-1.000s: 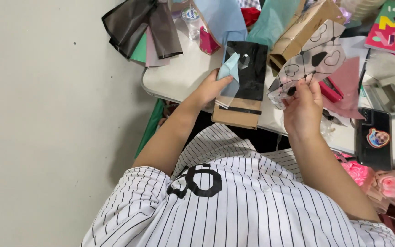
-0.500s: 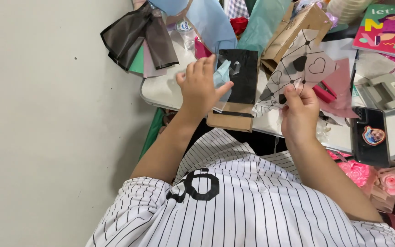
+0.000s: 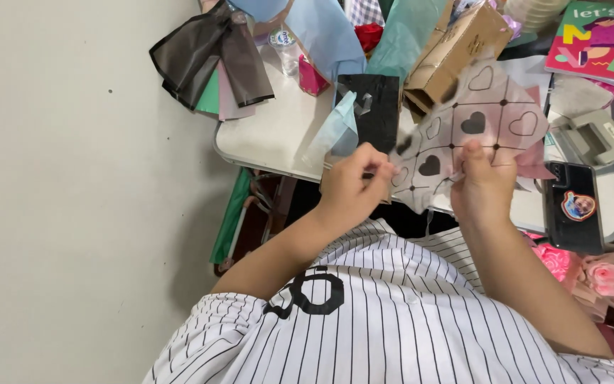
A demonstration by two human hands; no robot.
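Note:
Both of my hands hold a translucent pinkish sheet printed with a black grid and hearts, above the near edge of a white table. My left hand pinches the sheet's lower left corner. My right hand grips its lower middle edge, fingers closed over it. Just beyond my left hand lie a pale blue folded paper and a black sheet on the table.
Dark sheer fabric pieces hang off the table's left end. A brown paper bag, blue and teal tissue, a colourful book, a grey hole punch and a phone crowd the tabletop. Pink flowers sit lower right.
My left hand left the pale blue paper on the table and came over to take the heart-printed sheet's corner. The sheet now spreads between both hands.

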